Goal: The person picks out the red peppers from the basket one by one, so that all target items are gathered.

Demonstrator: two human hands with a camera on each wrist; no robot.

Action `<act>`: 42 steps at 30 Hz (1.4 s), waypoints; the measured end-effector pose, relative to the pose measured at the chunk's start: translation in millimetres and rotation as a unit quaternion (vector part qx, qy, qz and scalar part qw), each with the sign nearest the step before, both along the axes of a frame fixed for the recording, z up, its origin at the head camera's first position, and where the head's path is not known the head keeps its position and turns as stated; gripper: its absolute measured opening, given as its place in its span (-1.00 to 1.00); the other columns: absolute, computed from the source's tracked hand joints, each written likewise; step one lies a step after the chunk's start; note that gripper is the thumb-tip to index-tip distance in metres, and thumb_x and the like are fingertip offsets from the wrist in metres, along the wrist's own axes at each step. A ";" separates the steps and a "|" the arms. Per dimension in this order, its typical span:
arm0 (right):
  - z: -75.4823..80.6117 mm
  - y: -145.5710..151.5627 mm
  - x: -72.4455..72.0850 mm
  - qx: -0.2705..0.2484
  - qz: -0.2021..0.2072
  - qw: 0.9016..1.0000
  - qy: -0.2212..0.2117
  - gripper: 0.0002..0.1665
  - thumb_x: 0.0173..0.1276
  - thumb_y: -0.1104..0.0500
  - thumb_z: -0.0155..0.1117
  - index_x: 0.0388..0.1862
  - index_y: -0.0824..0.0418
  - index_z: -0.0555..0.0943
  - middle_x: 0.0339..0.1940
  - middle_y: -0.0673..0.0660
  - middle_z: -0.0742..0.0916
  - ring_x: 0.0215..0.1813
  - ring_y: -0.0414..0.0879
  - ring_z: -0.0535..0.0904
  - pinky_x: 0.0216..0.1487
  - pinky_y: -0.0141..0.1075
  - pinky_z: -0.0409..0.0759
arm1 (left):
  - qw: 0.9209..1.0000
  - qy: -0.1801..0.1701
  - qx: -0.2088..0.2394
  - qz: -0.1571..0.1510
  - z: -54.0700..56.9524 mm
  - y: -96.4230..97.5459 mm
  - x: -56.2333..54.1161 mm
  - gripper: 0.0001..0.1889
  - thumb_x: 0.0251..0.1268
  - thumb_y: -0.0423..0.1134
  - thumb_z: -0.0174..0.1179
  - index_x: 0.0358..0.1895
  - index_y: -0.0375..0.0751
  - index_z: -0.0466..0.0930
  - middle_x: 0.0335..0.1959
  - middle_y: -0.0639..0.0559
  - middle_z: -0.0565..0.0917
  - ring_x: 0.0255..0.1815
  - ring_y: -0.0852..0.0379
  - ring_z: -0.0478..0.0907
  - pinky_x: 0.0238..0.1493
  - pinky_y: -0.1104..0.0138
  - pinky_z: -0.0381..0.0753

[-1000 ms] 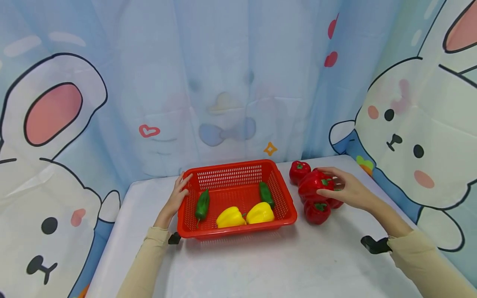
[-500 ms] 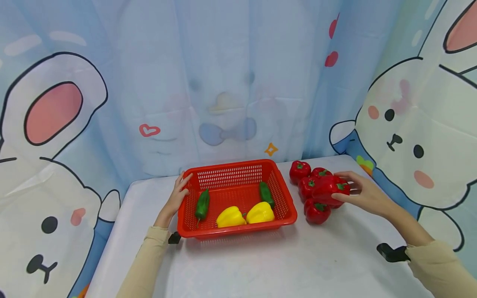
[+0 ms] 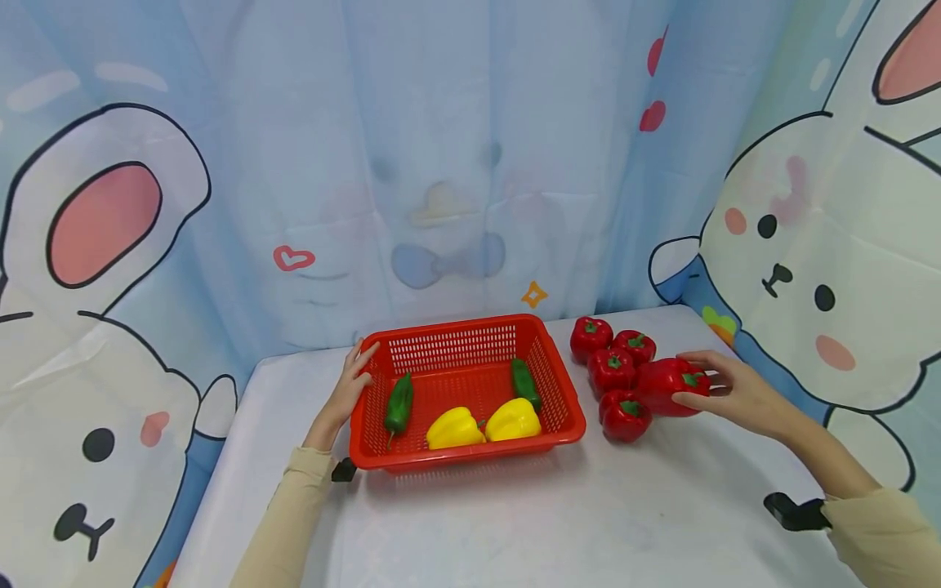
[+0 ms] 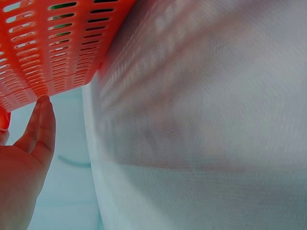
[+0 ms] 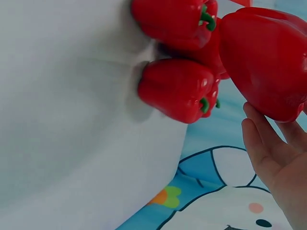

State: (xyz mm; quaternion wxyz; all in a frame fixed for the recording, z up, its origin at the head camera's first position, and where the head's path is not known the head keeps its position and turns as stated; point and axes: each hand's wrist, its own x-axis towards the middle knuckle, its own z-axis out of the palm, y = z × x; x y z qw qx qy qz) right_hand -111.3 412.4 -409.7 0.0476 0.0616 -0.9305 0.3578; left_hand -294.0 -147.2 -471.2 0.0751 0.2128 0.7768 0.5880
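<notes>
My right hand (image 3: 738, 396) holds a large red bell pepper (image 3: 665, 387) by its stem end, thumb on the near side and fingers on the far side. In the right wrist view the red bell pepper (image 5: 268, 57) is close, beside my fingers (image 5: 266, 139). Several more red bell peppers (image 3: 611, 371) cluster just left of it on the table. My left hand (image 3: 345, 392) holds the left rim of a red plastic basket (image 3: 459, 463); in the left wrist view, fingertips (image 4: 44, 103) touch its slotted outer wall (image 4: 57, 52).
Inside the basket lie two yellow bell peppers (image 3: 454, 428) and two green peppers (image 3: 399, 404). A white cloth covers the table (image 3: 529, 523). Behind it hangs a light blue curtain (image 3: 441, 122) printed with cartoon rabbits.
My right hand has moved right and slightly toward me with the large red bell pepper, uncovering the smaller ones behind it. My left hand and the basket have stayed put.
</notes>
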 end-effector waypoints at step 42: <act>-41.5 26.2 9.9 0.042 -0.023 0.997 -0.053 -0.13 0.22 0.02 0.46 0.35 0.43 0.33 0.16 0.50 0.53 0.06 0.38 0.51 -0.33 -0.18 0.68 | 1.000 0.002 0.015 0.000 0.2 1.0 1.7 -0.35 0.30 -0.58 -0.22 0.51 -0.45 0.05 0.57 -0.34 -0.37 0.55 -0.30 -0.38 0.38 -0.10 0.10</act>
